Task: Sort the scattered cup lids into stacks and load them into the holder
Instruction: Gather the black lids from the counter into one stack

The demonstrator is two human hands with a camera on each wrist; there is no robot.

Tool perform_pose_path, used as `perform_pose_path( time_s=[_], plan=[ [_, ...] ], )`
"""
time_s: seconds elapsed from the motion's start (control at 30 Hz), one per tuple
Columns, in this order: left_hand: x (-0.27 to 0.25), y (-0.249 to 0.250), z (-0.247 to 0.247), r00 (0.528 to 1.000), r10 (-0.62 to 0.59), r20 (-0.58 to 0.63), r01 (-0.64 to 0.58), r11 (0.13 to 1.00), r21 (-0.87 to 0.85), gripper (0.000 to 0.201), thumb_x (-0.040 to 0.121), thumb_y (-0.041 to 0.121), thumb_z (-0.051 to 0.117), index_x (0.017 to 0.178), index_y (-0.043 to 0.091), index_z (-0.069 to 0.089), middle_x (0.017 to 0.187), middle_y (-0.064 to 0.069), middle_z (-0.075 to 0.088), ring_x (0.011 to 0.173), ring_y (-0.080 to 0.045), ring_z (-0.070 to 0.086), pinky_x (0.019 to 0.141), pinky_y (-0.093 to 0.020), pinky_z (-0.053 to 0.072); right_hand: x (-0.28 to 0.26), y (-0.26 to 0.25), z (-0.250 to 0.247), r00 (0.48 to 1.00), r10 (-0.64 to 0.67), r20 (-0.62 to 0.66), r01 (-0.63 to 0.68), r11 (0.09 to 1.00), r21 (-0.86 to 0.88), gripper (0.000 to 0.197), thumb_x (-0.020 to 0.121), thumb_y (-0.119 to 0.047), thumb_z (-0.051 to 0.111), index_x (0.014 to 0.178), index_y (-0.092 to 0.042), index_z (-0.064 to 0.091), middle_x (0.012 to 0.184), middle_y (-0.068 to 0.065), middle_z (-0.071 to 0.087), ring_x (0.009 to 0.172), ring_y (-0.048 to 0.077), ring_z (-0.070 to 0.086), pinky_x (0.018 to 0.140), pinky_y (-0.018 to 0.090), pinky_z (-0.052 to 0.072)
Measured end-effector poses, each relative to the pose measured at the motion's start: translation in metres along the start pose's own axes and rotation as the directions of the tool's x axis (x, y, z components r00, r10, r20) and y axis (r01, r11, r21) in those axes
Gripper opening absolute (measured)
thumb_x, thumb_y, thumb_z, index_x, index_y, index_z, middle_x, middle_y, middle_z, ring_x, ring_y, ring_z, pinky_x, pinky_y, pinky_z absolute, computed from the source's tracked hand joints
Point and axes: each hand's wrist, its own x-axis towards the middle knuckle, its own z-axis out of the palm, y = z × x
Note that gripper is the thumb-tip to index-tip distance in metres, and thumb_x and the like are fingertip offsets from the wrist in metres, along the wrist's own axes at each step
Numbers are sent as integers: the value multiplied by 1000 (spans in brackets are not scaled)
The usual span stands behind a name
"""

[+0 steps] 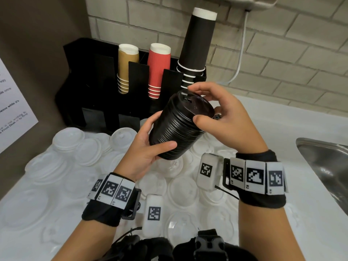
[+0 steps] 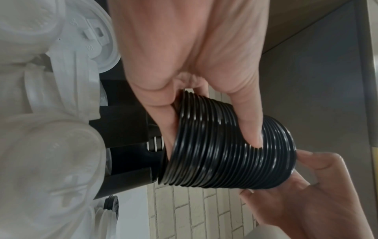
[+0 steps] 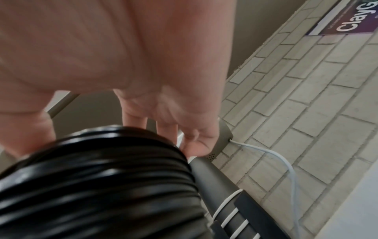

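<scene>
Fingers of the left hand (image 1: 148, 147) curl round the lower part of the black lid stack (image 1: 180, 127), thumb laid across its ribs; the right hand (image 1: 226, 117) pinches the top lid's rim between thumb and fingertips. Stack is held tilted in the air, in front of the holder (image 1: 94, 81) and above the white lids (image 1: 88, 147) scattered on the counter (image 1: 282, 194). Head view alone shows three cup stacks in the holder: tan (image 1: 126, 68), red (image 1: 156, 70), black (image 1: 195, 48), and the sink (image 1: 323, 162) at right. Left wrist view alone shows one more black lid (image 2: 111, 203) on edge by the holder's base. Right wrist view alone shows a wall sign (image 3: 345, 17) reading "ClayG", cut off. Wrist tags in the head view read L1, L2, R1, R2. White lids overlap; count cannot be told.
</scene>
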Motion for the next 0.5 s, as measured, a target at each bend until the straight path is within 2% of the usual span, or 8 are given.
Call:
perform_pose_path(
  time_s=[0.13, 0.37, 0.5],
  plan=[
    [-1, 0, 1, 1000, -8, -1, 8, 1000, -8, 73, 64, 17, 81, 127, 43, 54, 123, 7, 65, 118, -18, 61, 83, -30, 55, 1, -2, -1, 1000, 7, 14, -7, 1000, -25, 48, 69, -9, 63, 116, -18, 60, 108, -16, 61, 99, -9, 54, 76, 6, 40],
    [0, 2, -1, 1000, -6, -16, 5, 1000, -27, 72, 63, 18, 81, 125, 44, 55, 120, 7, 67, 115, -17, 63, 80, -28, 56, 1, -4, 2, 1000, 19, -5, -19, 995, -94, 48, 68, -20, 69, 115, -24, 60, 114, -9, 60, 104, 6, 53, 81, 21, 44],
    [0, 0, 0, 1000, -7, -16, 7, 1000, -31, 70, 65, 14, 81, 123, 45, 56, 119, 9, 67, 114, -16, 64, 80, -28, 55, 1, -2, 2, 999, 37, 2, -36, 991, -130, 46, 69, -24, 69, 114, -30, 61, 114, -9, 57, 106, 7, 53, 83, 21, 42]
  ],
)
